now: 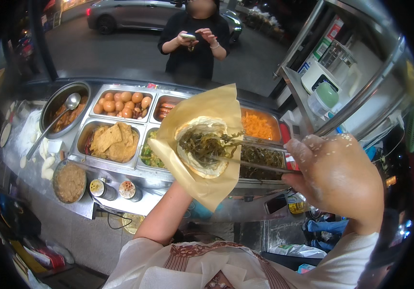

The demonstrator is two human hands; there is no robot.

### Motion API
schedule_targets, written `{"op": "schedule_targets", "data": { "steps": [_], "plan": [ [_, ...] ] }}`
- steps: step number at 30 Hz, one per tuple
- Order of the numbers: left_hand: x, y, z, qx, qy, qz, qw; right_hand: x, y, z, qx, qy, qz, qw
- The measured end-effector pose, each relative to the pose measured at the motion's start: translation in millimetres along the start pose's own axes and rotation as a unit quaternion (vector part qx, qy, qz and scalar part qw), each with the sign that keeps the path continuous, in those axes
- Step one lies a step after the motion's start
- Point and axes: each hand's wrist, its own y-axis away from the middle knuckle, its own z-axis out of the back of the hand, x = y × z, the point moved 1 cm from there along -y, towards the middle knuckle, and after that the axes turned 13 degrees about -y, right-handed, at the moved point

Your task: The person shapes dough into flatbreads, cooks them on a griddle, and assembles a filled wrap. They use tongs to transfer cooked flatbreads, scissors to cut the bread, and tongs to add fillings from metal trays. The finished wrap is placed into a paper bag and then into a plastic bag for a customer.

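Note:
A round flatbread [207,172], opened like a pocket, sits in a sheet of brown paper [217,101] over the food trays. Dark shredded seaweed [201,144] fills its opening. The paper hides my left hand; only the forearm shows, coming up beneath it, so the grip cannot be seen. My right hand [337,173], dusted with flour and sesame seeds, holds metal tongs [264,166]. Their tips reach into the seaweed at the bread's right side, and some strands hang around them. Behind the tongs lies a steel tray of the same seaweed [261,153].
Steel trays hold brown eggs [122,103], tofu sheets [111,139], sausages [164,108] and shredded carrot [257,124]. A pot [87,86] with a ladle stands left, near a bowl of brown paste [70,180] and two shakers [102,189]. A person [196,43] stands opposite with a phone.

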Motion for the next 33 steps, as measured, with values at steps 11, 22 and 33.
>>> {"op": "schedule_targets", "data": {
  "steps": [11,22,33],
  "plan": [
    [-9,-6,-3,-0.012,-0.01,-0.027,1.0,9,-20,-113,-0.123,0.052,0.113,0.985],
    [-7,-11,-10,-0.001,-0.022,-0.027,0.999,2,-28,-106,-0.083,0.067,0.062,0.992],
    [-12,-2,3,-0.047,-0.039,-0.029,0.998,2,-11,-117,-0.16,-0.101,0.061,0.98]
  ]
}}
